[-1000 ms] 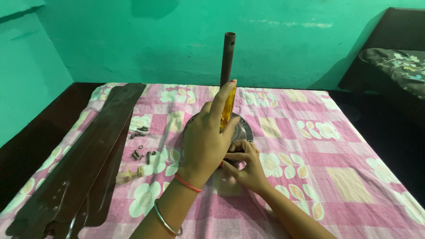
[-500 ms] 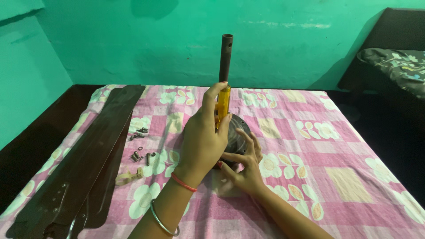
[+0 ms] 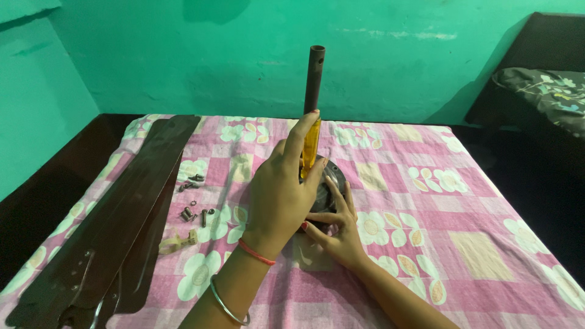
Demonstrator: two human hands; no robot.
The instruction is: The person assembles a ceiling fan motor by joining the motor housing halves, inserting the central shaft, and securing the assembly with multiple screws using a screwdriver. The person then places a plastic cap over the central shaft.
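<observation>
Yellow screwdriver [image 3: 310, 148] upright in left hand [image 3: 281, 194], above motor [image 3: 324, 192]

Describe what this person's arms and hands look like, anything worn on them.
Both forearms are bare, with no sleeves in view. The left hand has a thin red-orange thread band at the wrist and a plain silver metal bangle lower on the forearm. The right hand wears nothing visible. Fingernails on both hands look painted red.
</observation>
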